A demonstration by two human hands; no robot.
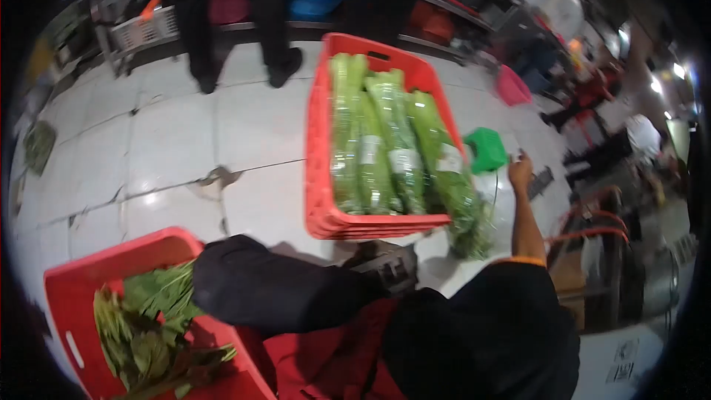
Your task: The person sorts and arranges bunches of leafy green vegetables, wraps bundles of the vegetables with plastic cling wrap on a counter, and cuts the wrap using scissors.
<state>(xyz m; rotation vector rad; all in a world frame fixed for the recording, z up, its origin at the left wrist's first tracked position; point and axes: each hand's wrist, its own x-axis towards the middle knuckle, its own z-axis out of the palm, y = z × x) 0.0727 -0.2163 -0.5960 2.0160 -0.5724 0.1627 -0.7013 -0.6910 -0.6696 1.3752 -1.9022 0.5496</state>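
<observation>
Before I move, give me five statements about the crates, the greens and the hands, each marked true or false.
1. Plastic-wrapped green bunches lie in the middle red crate. True.
2. The right hand is near the green object. True.
3. The green object is inside the middle red crate. False: it is outside, to the right of it.
4. The red crate at lower left holds wrapped bunches like those. False: it holds loose leafy greens.
5. Both hands are in view. False: only the right hand shows.
</observation>
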